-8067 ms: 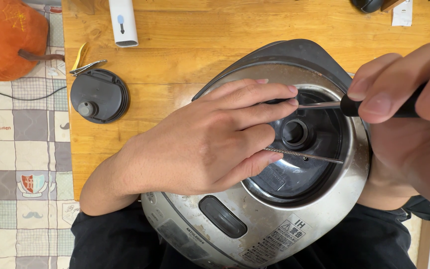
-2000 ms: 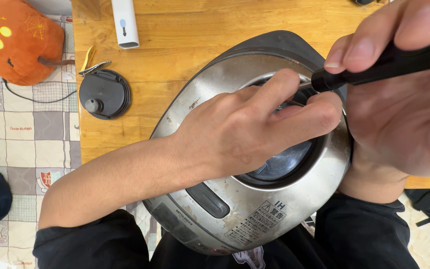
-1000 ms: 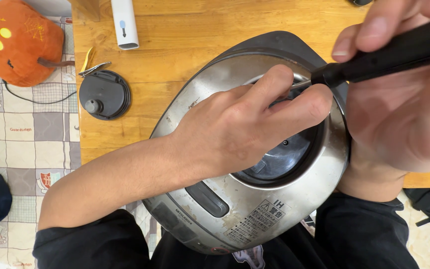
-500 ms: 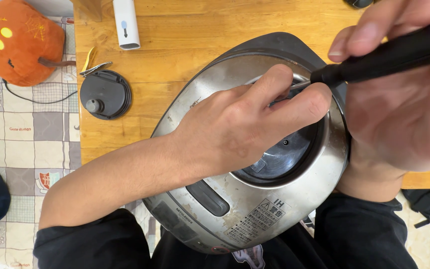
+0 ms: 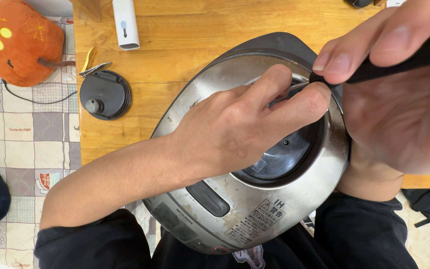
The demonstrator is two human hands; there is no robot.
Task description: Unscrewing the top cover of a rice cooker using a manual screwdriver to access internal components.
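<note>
Our left hand [image 5: 235, 134] pinches the screwdriver [image 5: 374, 69] tip over the rice cooker [image 5: 255, 209] in our lap; our right hand [image 5: 399, 109] grips its handle. The tip could slip and scratch.

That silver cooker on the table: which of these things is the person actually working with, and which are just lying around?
In use:
- steel cooker
- black-handled tool, gripped by the right hand
- left hand, steadying the tool's tip over the cooker's round opening

Lying about:
- round black cap
- white stick-shaped device
- orange pumpkin plush
- wooden table
</note>
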